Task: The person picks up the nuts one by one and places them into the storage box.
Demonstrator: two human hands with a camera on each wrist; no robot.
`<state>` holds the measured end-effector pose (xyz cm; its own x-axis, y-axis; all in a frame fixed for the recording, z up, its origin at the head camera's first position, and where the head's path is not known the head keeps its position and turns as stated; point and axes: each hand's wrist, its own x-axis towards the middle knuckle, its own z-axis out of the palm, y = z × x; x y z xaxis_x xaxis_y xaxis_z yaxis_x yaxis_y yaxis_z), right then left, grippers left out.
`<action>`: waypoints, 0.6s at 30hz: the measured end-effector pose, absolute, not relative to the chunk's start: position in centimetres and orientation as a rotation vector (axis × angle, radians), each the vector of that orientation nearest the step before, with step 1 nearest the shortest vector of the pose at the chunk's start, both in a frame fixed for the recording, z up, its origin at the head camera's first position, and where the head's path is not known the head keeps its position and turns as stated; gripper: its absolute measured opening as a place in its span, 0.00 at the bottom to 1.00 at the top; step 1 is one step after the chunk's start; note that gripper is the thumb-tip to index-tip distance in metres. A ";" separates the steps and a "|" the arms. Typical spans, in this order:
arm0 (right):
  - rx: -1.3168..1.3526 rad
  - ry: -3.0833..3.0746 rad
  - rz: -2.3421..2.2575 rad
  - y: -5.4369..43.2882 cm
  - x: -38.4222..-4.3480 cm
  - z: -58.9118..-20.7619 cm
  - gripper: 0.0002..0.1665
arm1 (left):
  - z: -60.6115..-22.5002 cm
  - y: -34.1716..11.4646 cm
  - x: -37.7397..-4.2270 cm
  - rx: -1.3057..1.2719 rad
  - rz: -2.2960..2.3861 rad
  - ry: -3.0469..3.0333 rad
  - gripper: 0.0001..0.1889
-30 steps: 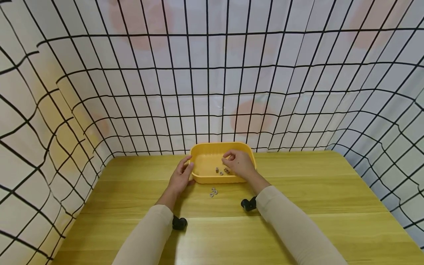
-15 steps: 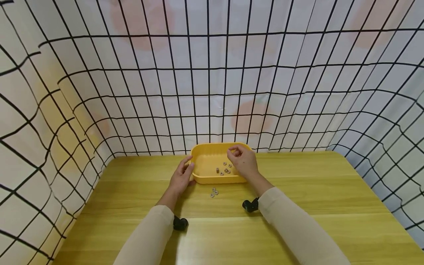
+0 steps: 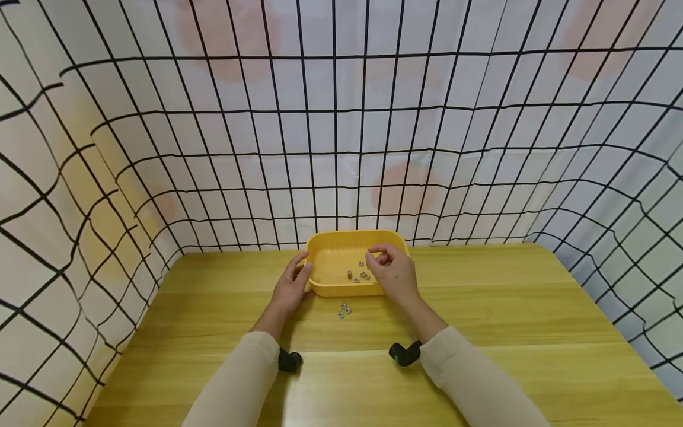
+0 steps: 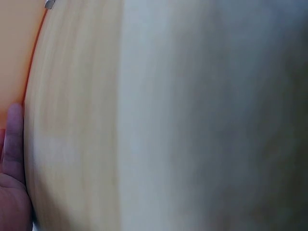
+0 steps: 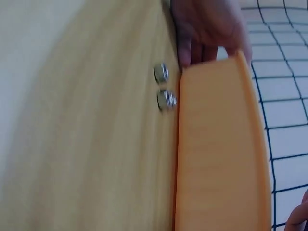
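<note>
My left hand [image 3: 290, 289] holds the left end of a yellow tray [image 3: 341, 290]; in the right wrist view the fingers of that left hand [image 5: 211, 24] lie around the end of the tray [image 5: 221, 144]. Over the tray's right part hangs my right hand [image 3: 395, 274], its fingers bent and thumb near the index finger. Whether anything small sits between those fingertips is hidden. Several small metal nuts [image 3: 363, 274] lie in the tray, left of the right hand, and one piece [image 3: 349, 274] looks taller and browner. Three more nuts [image 3: 344, 309] are clustered on the table before the tray.
The tray stands on a wood-grain table [image 3: 341, 379], near its back edge. Behind and beside the table hangs a white sheet with a black grid [image 3: 336, 130]. Black wrist devices [image 3: 404, 354] sit by both sleeves.
My right hand first lifted off the nuts toward the right, then lowered slightly as its forearm drew back toward me. More nuts inside the tray show now. The left hand stayed put.
</note>
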<state>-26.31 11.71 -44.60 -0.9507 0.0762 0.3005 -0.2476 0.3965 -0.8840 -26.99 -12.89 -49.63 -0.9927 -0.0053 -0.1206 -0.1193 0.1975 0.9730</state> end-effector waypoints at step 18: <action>0.192 -2.601 1.647 10.5 -22.1 -46.0 0.03 | -49.8 -12.9 -27.1 -0.124 1.928 2.356 0.24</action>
